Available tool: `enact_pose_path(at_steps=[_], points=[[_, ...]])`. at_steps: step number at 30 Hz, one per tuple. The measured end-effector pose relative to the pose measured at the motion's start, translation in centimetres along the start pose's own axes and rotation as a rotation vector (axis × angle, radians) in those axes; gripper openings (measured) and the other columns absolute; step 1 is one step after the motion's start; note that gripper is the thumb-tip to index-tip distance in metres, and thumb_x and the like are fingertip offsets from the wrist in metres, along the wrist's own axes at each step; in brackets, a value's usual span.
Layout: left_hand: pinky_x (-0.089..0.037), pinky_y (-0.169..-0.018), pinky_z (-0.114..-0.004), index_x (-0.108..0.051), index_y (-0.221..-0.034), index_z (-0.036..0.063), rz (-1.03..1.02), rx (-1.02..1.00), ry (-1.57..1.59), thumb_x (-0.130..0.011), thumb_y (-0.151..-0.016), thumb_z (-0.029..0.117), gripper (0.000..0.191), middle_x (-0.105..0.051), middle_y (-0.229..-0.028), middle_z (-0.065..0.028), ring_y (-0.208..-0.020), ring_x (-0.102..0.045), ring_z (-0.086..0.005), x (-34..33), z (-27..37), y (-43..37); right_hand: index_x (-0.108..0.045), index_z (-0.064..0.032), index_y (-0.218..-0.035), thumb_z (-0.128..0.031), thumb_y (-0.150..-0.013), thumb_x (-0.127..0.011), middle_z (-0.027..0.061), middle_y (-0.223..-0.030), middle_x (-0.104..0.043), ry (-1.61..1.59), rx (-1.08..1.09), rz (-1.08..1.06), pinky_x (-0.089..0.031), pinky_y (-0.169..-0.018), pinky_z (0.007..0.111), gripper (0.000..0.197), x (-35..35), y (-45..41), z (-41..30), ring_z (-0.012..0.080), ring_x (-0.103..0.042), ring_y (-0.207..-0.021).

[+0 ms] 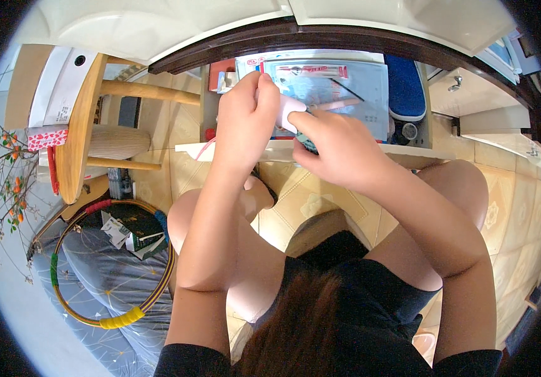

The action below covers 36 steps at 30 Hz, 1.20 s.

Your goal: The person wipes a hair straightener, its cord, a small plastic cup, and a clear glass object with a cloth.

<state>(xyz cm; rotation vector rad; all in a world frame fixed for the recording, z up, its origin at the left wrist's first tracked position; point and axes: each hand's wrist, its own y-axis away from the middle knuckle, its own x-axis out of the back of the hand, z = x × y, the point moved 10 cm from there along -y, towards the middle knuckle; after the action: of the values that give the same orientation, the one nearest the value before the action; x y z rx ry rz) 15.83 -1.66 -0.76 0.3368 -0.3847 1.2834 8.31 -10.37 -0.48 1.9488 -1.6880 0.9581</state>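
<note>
Above an open drawer [412, 151], both my hands are on a small pale, smooth item [292, 111] whose kind I cannot tell. My left hand [247, 118] is closed around its upper left end. My right hand [346, 146] pinches the lower right end with thumb and fingers. Partly hidden under the right fingers is a dark green patterned thing [306, 142]. Below the hands, a translucent bluish plastic pouch [369, 118] lies in the drawer. On it are a red-and-white packet [317, 71], a thin black stick [347, 89] and a pinkish strip [341, 103].
A blue item with a white edge [401, 89] and a dark round-topped container [407, 133] occupy the drawer's right side. To the left stands a wooden chair [79, 155] bearing boxes [63, 89]. A taped hoop [122, 318] lies on grey bedding [105, 268]. Cabinet doors [393, 16] overhang the drawer.
</note>
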Motion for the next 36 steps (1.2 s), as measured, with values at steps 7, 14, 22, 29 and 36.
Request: enact_pose_path(at_steps=[7, 14, 22, 29, 36], points=[[-0.036, -0.051, -0.031, -0.046, -0.07, -0.004, 0.006, -0.045, 0.046, -0.043, -0.087, 0.021, 0.031, -0.043, -0.054, -0.0113, -0.052, -0.035, -0.0147, 0.1, 0.6, 0.0, -0.05, -0.002, -0.093, -0.012, -0.075, -0.058, 0.0199, -0.08, -0.057, -0.441, -0.03, -0.071, -0.043, -0.057, 0.037, 0.022, -0.7, -0.1, 0.5, 0.0345, -0.056, -0.066], [-0.037, -0.053, -0.032, -0.047, -0.071, -0.0044, 0.035, 0.006, -0.08, -0.041, -0.088, 0.025, 0.035, -0.045, -0.056, -0.0125, -0.054, -0.039, -0.0159, 0.2, 0.7, -0.1, -0.051, -0.0086, -0.095, -0.013, -0.074, -0.059, 0.0143, -0.072, -0.056, 0.251, 0.026, 0.074, -0.044, -0.049, 0.039, 0.022, 0.5, 0.1, 0.0, 0.0297, -0.057, -0.061], [-0.037, -0.053, -0.032, -0.048, -0.072, -0.0037, 0.038, 0.004, -0.004, -0.041, -0.088, 0.027, 0.035, -0.046, -0.056, -0.0113, -0.054, -0.039, -0.015, 0.1, 0.7, -0.2, -0.052, -0.0073, -0.096, -0.014, -0.075, -0.059, 0.0145, -0.07, -0.056, 0.089, -0.002, 0.057, -0.044, -0.052, 0.04, 0.023, 1.3, -0.2, 0.0, 0.0308, -0.058, -0.061], [-0.036, -0.052, -0.03, -0.047, -0.071, -0.0032, 0.032, -0.03, -0.006, -0.04, -0.088, 0.024, 0.032, -0.044, -0.055, -0.0098, -0.054, -0.038, -0.0137, 0.1, 1.5, 0.4, -0.05, -0.0002, -0.094, -0.012, -0.076, -0.057, 0.0199, -0.074, -0.055, -0.37, -0.046, -0.058, -0.042, -0.056, 0.035, 0.023, 0.1, -0.3, 1.0, 0.03, -0.051, -0.058], [-0.036, -0.052, -0.031, -0.047, -0.071, -0.0038, 0.023, -0.018, 0.02, -0.04, -0.088, 0.025, 0.034, -0.045, -0.056, -0.0102, -0.054, -0.039, -0.0138, -0.1, 1.1, 0.1, -0.052, -0.0053, -0.095, -0.014, -0.076, -0.058, 0.0173, -0.075, -0.056, -0.026, -0.066, -0.017, -0.044, -0.053, 0.038, 0.022, 0.6, 0.0, 0.7, 0.0318, -0.057, -0.061]])
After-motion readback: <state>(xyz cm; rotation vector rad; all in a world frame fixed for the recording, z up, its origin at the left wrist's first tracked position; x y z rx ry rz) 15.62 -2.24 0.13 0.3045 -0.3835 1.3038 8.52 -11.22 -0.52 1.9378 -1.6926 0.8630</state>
